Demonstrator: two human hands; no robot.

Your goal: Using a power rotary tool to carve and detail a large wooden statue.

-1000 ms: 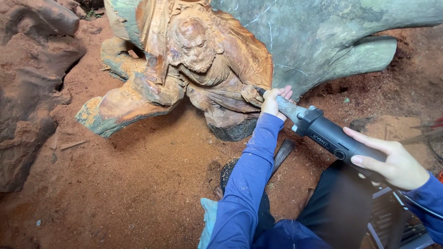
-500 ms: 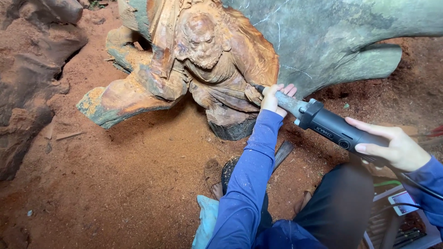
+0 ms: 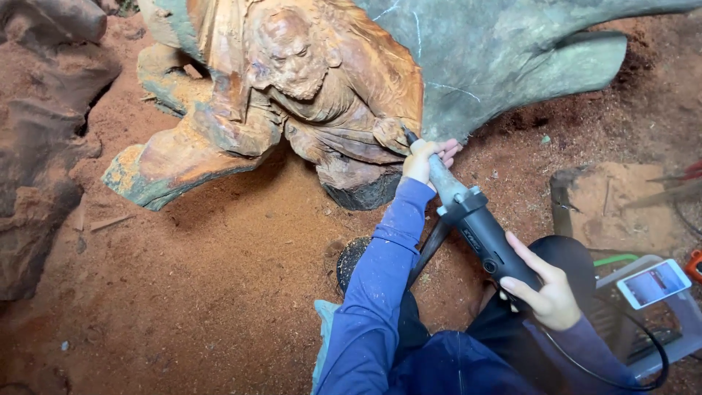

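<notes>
Here, no package or sign is seen; only a phone (image 3: 653, 282) with a lit pale screen lies on a grey crate (image 3: 684, 322) at the lower right, and an orange object is cut off by the right edge.

A dark grinder (image 3: 479, 234) is held in both hands. Its slim grey neck is gripped by the left hand (image 3: 424, 157), closed around it just behind the tip, which is set against the lower right edge of the carving (image 3: 307, 95). The black body is clasped near its rear by the right hand (image 3: 545, 289), with the forefinger laid along the top. The hands are thus well apart along the tool, left ahead and higher, right back near the lap. A black cord (image 3: 643, 366) runs from the tool's rear around the crate.

The carving, a reddish wooden figure, lies on red sawdust (image 3: 219, 292) beside a grey-green root (image 3: 512, 51).

Compared with the earlier frames, the carving is seen larger and nearer, the grip is unchanged, and the phone has come into view.
</notes>
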